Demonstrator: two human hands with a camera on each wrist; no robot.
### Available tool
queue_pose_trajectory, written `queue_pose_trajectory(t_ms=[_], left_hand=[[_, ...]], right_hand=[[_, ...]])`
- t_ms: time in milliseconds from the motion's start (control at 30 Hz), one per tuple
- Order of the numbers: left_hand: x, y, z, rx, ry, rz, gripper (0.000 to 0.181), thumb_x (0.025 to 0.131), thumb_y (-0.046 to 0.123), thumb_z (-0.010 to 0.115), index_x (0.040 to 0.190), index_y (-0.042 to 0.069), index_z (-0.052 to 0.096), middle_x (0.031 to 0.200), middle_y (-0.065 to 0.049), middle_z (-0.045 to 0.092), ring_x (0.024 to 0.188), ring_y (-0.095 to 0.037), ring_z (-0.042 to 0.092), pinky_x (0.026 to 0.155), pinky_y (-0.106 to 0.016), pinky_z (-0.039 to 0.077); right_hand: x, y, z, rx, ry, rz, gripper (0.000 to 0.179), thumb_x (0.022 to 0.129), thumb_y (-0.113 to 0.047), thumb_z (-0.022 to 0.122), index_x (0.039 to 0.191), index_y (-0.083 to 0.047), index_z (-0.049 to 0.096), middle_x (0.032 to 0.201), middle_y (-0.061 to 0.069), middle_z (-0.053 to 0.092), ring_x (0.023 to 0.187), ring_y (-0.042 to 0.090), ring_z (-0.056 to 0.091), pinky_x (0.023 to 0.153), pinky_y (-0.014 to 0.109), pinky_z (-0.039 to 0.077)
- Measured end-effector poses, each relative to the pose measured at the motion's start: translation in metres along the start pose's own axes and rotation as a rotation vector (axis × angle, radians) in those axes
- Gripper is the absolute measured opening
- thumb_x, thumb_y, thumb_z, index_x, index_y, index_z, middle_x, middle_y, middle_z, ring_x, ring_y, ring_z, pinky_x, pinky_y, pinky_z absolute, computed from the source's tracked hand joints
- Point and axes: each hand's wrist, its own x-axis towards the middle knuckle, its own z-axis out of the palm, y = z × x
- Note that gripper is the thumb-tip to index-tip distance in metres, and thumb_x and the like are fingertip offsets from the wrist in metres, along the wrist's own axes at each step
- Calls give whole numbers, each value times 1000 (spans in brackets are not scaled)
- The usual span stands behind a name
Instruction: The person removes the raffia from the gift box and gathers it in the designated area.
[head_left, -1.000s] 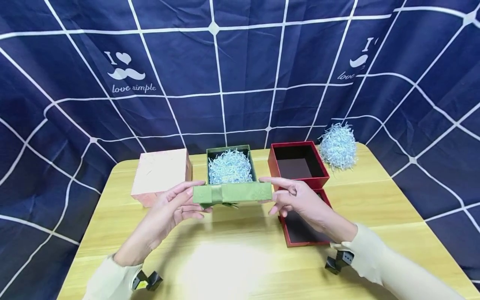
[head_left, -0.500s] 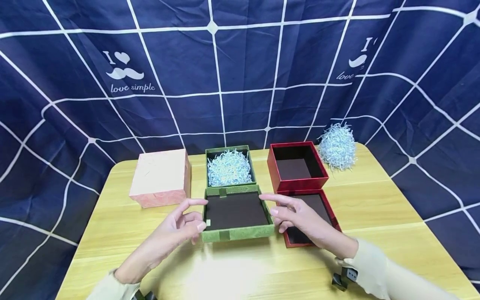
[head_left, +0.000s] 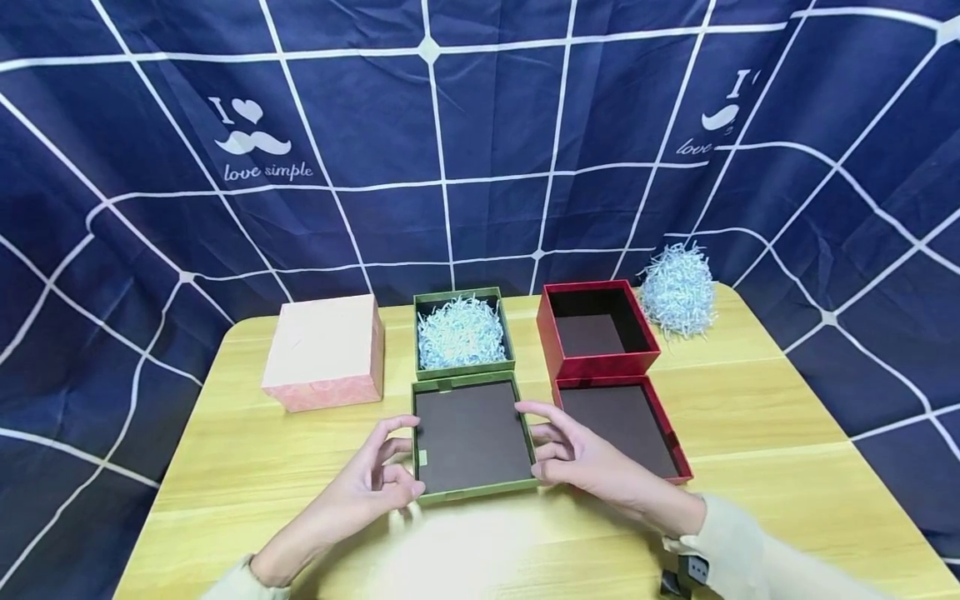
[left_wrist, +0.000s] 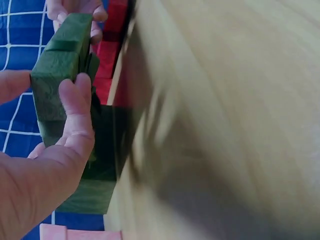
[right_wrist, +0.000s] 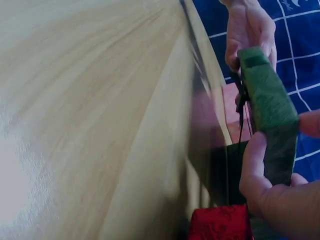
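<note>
An upturned green box lid (head_left: 474, 440), dark inside, is held between both hands in front of the green box (head_left: 467, 370). My left hand (head_left: 367, 483) grips its left side, thumb at the near corner and fingers along the rim. On the opposite side my right hand (head_left: 585, 457) pinches the edge in the same way. The left wrist view shows the lid's green side wall (left_wrist: 56, 82) between thumb and fingers, and in the right wrist view a dark ribbon bow (right_wrist: 241, 102) hangs from its underside. Pale blue shredded paper (head_left: 461, 335) fills the green box.
A closed pink box (head_left: 322, 350) stands at the left. To the right are an open red box (head_left: 600, 367) and, before it, its upturned red lid (head_left: 618, 421), partly behind my right hand. A shredded-paper heap (head_left: 678, 292) sits at the back right, near the blue curtain (head_left: 487, 150).
The green lid has tipped from edge-on to hollow side up and come down and nearer in front of the green box. Both hands have moved with it.
</note>
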Motion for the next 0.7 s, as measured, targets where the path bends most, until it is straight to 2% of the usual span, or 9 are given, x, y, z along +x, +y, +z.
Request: queue_pose_trajectory(t_ms=[100,300,400,567,633,700], left_hand=[[2,-4,1,5,-2,-1,80,105,4,70,169,10,22,163,-37,30,95,-34,74,84,-40,61],[3,-9,3,-18,6,-31,84,106,5,70,172,13,19,169,-41,17,92,-42,74,74,-45,64],[2,-12,4,-34,12,-63,86,106,5,70,174,14,17,170,-43,11,93,-45,75,75,-44,63],[1,-18,6,-37,8,-84,89,107,4,67,176,16,12,171,-43,2,92,-38,74,80,-42,64],[1,-21,8,-37,6,-77,90,107,2,66,177,16,10,172,-42,-2,91,-35,74,84,-43,64],[1,-25,10,-32,5,-61,90,108,0,64,177,16,8,173,-38,-6,91,-33,73,86,-42,64]], right_hand=[[2,5,3,-65,18,-21,85,95,4,70,170,-11,32,158,30,35,117,27,60,90,35,57],[6,8,9,-168,47,-18,85,92,5,69,168,-7,33,164,31,37,135,41,54,89,36,58],[6,5,13,-176,54,-4,84,92,6,69,168,-6,34,161,27,41,134,39,55,85,34,57],[6,4,17,-258,93,47,86,91,5,69,168,-13,36,144,23,53,126,36,54,65,33,50],[8,4,19,-291,111,59,88,90,5,70,169,-15,36,142,21,52,126,36,52,63,34,49],[9,5,21,-310,123,61,88,91,6,70,169,-15,35,146,21,49,128,36,50,72,37,51]])
